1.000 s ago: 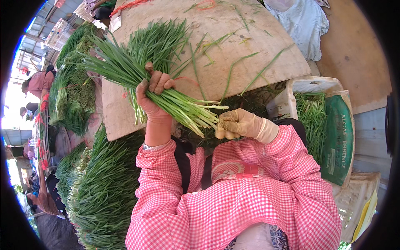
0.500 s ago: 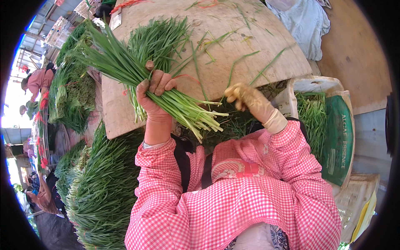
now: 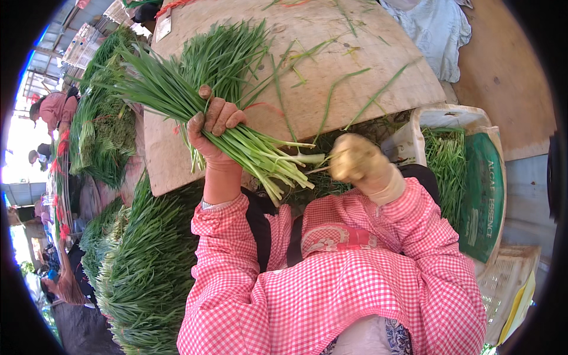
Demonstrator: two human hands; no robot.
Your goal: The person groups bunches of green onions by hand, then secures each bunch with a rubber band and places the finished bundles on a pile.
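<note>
Illumination is bright and diffuse; the left background (image 3: 21,142) is overexposed to white, with blue-violet fringing along the outer rim. The gloved right hand (image 3: 358,158) shows motion blur, while the bench (image 3: 310,100) renders clearly. Fisheye distortion bends straight edges, and black vignetting surrounds the circular field.

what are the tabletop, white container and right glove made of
Tabletop: probably plywood, matte, stained, with dark knot-like spots. White container: likely moulded plastic, dull and grimy, rounded at its corners. Glove: perhaps rubber or latex, soiled, snug at the wrist; blur hides more.
</note>
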